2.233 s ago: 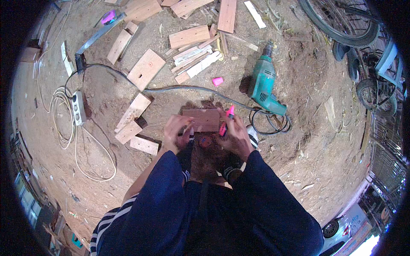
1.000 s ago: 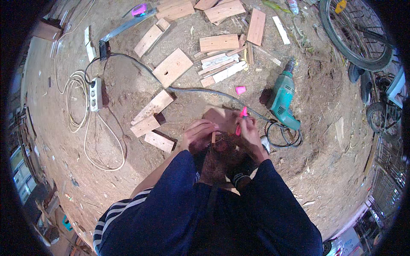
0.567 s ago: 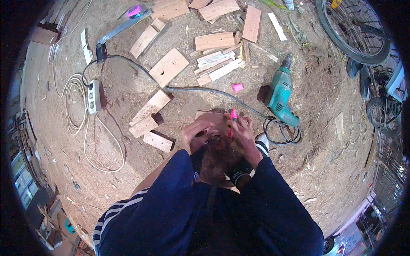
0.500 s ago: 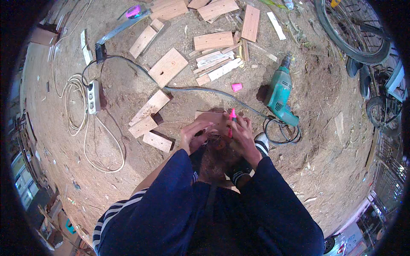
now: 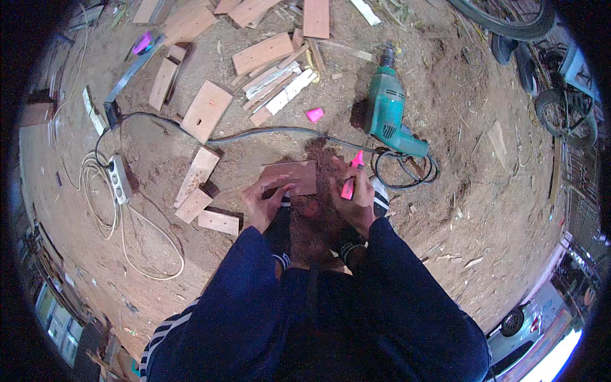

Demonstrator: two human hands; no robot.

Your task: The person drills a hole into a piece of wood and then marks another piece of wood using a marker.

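A small flat wooden board [image 5: 298,175] lies in shadow between my feet. My left hand [image 5: 262,202] grips it by its left end, thumb on the near side and fingers along the far side. To the right of the board, and apart from it, my right hand [image 5: 358,202] is closed round a pink highlighter [image 5: 348,188] that stands tilted in the fingers. A pink cap [image 5: 315,114] rests on the dirt ahead of both hands.
A green power drill [image 5: 389,108] lies ahead on the right, its dark cable [image 5: 273,130] crossing the ground to a white power strip [image 5: 119,180]. Drilled wooden blocks [image 5: 207,109] and offcuts [image 5: 280,92] are scattered ahead and left. A bicycle wheel [image 5: 515,25] stands far right.
My right hand has drawn the highlighter away to the right of the board. More of the board shows, still in my left hand. The whole view has shifted.
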